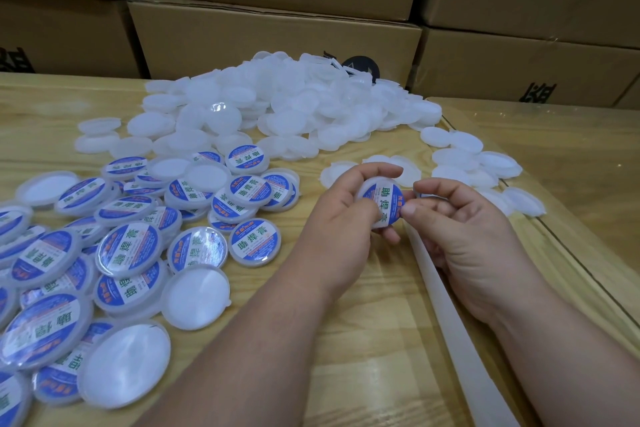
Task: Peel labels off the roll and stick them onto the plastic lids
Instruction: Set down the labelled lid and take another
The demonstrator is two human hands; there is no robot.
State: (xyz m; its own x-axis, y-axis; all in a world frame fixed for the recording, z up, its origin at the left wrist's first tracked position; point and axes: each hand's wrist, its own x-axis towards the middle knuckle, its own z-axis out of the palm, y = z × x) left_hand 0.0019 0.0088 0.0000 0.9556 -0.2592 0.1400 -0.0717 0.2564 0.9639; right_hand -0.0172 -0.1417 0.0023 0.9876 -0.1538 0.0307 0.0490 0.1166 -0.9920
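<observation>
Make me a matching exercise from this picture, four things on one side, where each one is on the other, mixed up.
Things:
1. labelled lids
2. blank lids
3. cardboard boxes
4. backing strip

Places:
A. stacked behind the table
B. piled at the table's far middle
C. spread at the left
D. running under the right hand

Pairs: 1-C, 2-B, 3-A, 4-D

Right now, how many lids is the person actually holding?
1: a round white plastic lid with a blue label, gripped between the left hand and right hand above the wooden table. None seems hidden behind.
</observation>
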